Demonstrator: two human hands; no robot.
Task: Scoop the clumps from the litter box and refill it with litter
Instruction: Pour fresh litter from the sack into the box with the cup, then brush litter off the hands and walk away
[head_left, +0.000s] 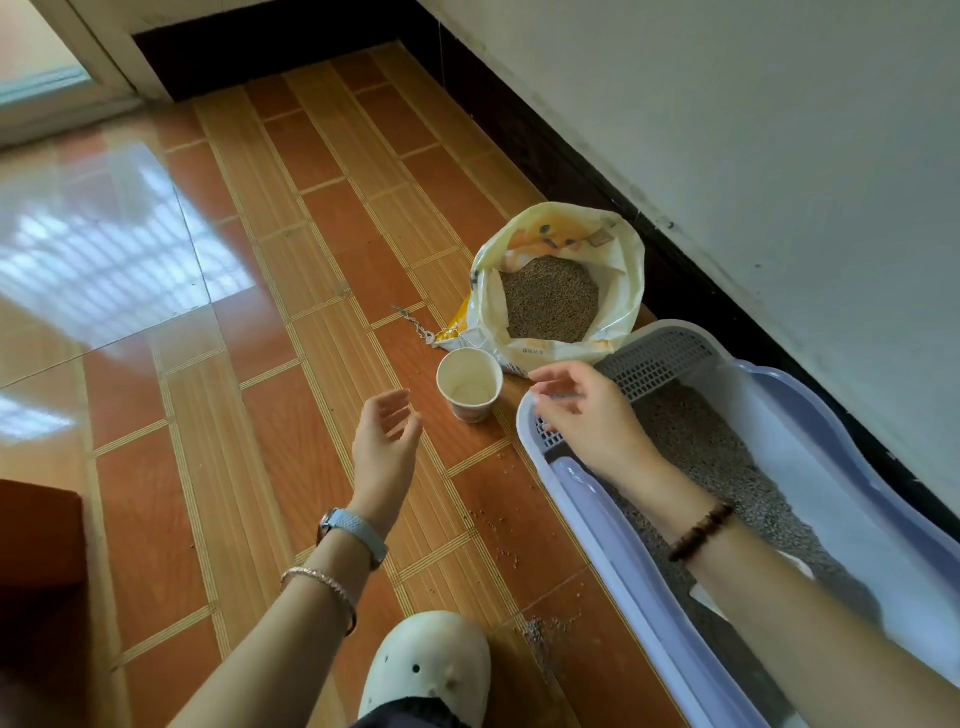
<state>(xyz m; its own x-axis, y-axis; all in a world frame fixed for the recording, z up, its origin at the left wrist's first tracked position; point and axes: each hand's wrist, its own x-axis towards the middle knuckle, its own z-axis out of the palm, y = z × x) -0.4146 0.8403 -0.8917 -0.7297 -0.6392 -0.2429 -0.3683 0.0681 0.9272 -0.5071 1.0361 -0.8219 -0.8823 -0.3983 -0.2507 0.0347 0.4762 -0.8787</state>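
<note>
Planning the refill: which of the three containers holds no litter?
The white paper cup, standing upright on the floor; the bag and litter box both hold granules.

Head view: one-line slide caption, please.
Left hand hovers beside the paper cup, right hand over the litter box, both empty; litter bag open behind.

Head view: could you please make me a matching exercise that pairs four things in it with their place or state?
Things:
1. paper cup
2. litter bag
3. litter box
4. left hand

States:
A. open at the top, brown pellets showing
B. upright on the floor, looks empty
C. along the wall, grey litter inside
D. in the air, fingers relaxed, holding nothing

Pairs: 1-B, 2-A, 3-C, 4-D.
</note>
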